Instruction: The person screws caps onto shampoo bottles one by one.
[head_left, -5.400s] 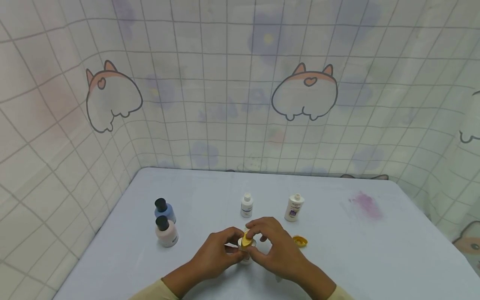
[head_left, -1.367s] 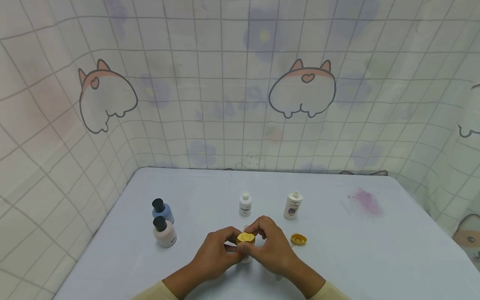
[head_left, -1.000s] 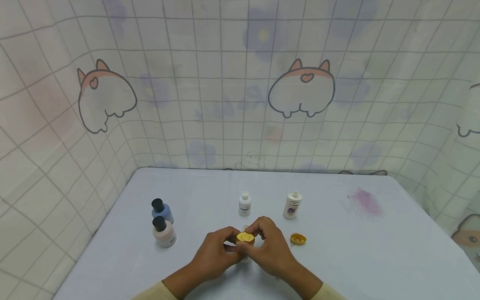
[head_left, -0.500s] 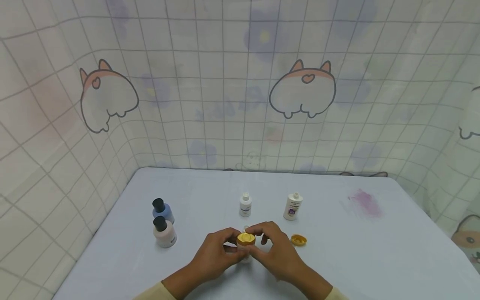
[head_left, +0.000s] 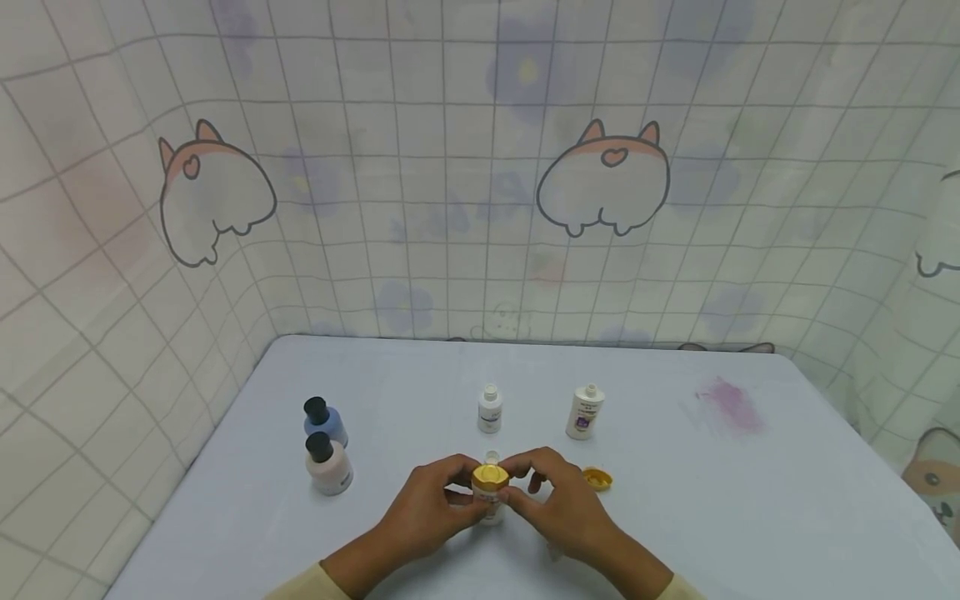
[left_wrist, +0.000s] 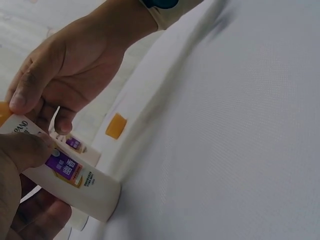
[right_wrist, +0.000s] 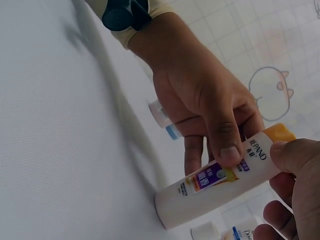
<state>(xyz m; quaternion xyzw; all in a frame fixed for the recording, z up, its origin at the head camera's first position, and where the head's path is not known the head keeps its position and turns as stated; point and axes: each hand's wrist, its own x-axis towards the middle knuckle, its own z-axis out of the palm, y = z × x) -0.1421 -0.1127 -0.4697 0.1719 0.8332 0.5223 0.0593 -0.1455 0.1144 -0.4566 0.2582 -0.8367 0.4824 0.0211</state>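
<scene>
A white shampoo bottle (head_left: pixel 489 505) stands upright on the table, topped by a yellow cap (head_left: pixel 491 477). My left hand (head_left: pixel 424 510) grips the bottle's body, thumb across the front near the purple label (left_wrist: pixel 64 165). At the cap's right side, the thumb and forefinger of my right hand (head_left: pixel 564 504) pinch where cap and bottle neck meet. The right wrist view shows the right thumb (right_wrist: pixel 295 156) at the lower edge of the cap. A second yellow cap (head_left: pixel 597 479) lies loose on the table, just beyond the right hand.
Behind the held bottle stand a small white uncapped bottle (head_left: pixel 490 410) and another white uncapped bottle (head_left: pixel 584 412). One more white bottle top (head_left: pixel 492 457) shows just past the cap. Pink (head_left: pixel 329 468) and blue bottles (head_left: pixel 334 427) with black caps stand at left. Patterned curtain surrounds the table.
The yellow cap was tilted in the right fingers earlier; it now sits level on the bottle. The right hand has moved from over the cap to its right side. Left hand keeps its grip.
</scene>
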